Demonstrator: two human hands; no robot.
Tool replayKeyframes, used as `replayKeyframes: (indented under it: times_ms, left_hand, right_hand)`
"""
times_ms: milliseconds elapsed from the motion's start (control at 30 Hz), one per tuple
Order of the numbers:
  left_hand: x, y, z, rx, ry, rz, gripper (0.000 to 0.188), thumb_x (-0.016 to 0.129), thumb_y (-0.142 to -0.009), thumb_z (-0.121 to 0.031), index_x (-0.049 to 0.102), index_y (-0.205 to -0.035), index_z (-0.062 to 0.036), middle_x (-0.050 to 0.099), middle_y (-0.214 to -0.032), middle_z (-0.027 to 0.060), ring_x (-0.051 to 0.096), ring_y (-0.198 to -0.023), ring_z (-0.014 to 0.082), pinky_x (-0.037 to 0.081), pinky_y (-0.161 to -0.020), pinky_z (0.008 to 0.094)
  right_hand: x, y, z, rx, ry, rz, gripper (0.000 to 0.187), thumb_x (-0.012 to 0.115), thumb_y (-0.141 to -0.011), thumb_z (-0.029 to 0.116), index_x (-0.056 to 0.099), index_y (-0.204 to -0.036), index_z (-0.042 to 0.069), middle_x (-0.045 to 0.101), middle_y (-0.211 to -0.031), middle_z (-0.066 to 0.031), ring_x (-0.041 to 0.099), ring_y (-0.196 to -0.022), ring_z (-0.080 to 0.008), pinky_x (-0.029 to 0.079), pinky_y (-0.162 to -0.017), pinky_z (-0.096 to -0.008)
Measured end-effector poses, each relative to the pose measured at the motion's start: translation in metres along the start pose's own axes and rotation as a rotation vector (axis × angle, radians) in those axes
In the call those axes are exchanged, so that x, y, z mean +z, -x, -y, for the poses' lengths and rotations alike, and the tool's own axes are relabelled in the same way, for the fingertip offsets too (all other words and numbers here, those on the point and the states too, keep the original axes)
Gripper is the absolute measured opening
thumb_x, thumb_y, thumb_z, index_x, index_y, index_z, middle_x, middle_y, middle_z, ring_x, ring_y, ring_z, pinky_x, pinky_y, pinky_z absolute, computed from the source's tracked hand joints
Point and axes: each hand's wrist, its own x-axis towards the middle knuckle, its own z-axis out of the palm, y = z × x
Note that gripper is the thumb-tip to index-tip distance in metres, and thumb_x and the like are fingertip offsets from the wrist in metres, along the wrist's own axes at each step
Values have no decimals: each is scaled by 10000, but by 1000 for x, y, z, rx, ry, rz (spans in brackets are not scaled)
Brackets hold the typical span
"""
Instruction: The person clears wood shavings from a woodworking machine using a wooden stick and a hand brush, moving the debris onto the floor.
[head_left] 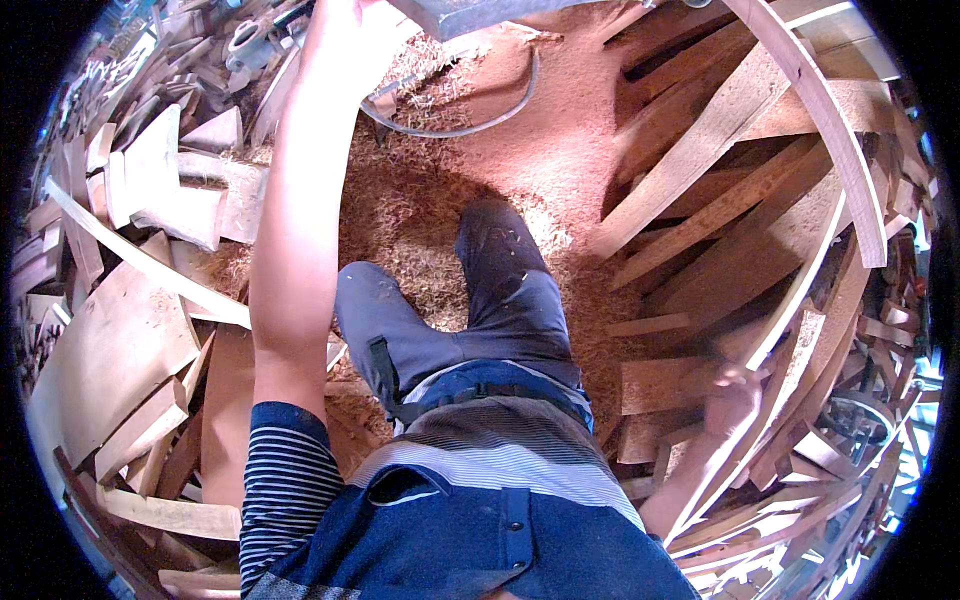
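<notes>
My left arm stretches forward to the top edge. My left hand is washed out by bright light and partly cut off there, so its fingers do not show. Close to it is the corner of a grey metal surface. Down at my right side, my right hand is blurred. It lies against or just beside a long, thin pale wooden strip; whether the fingers grip it I cannot tell. A curved wooden strip hangs down from the top edge at the upper right.
Stacked wooden boards lean along the right. Curved offcuts and pale wood blocks pile up on the left. A grey cable loops over the sawdust-covered floor ahead of my legs. A round metal rim shows at far right.
</notes>
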Motion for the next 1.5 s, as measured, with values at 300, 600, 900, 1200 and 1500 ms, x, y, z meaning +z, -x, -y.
replayKeyframes:
  times_ms: [300, 600, 900, 1200, 1500]
  left_hand:
    - [-4, 2, -6, -49, -52, -8, 553, 626, -926, -416, 524, -1347, -72, 648, -1258, 113, 630, -1145, 278, 498, -965, 451]
    - [-9, 2, -7, -122, -145, -63, 646, 640, -913, -480, 510, -1370, -42, 625, -1299, 152, 597, -1195, 296, 452, -1030, 455]
    - [-26, -2, -10, -161, -279, -61, 721, 672, -862, -562, 534, -1390, -92, 548, -1363, 204, 568, -1182, 329, 458, -1006, 427]
    - [-20, 17, -19, -117, -230, -131, 554, 696, -876, -531, 650, -1172, -64, 653, -1060, 84, 628, -908, 211, 514, -728, 340]
    - [-184, 302, 24, -133, -943, -689, 475, 677, -969, -213, 517, -1303, 86, 653, -1190, 150, 621, -1085, 172, 504, -919, 289]
  right_hand:
    - [100, -54, -58, 342, -260, 136, 282, 625, -981, 254, 550, -1158, 47, 613, -929, -88, 612, -758, -172, 544, -599, -302]
    - [73, 56, -99, -20, 530, 11, 212, 617, -976, 171, 563, -1142, 49, 534, -750, 20, 475, -570, -89, 409, -495, -230]
    - [125, 73, -90, 130, 1043, 402, 282, 613, -988, 236, 587, -1190, 41, 653, -754, -90, 614, -580, -154, 516, -518, -331]
    - [179, 18, -117, -225, 1330, 744, 248, 542, -1004, 231, 552, -1140, 24, 651, -848, -298, 651, -803, -486, 504, -656, -569]
    - [315, -141, -225, -498, 1516, 830, 315, 569, -988, 334, 467, -1032, 39, 677, -790, -279, 679, -754, -487, 542, -636, -579]
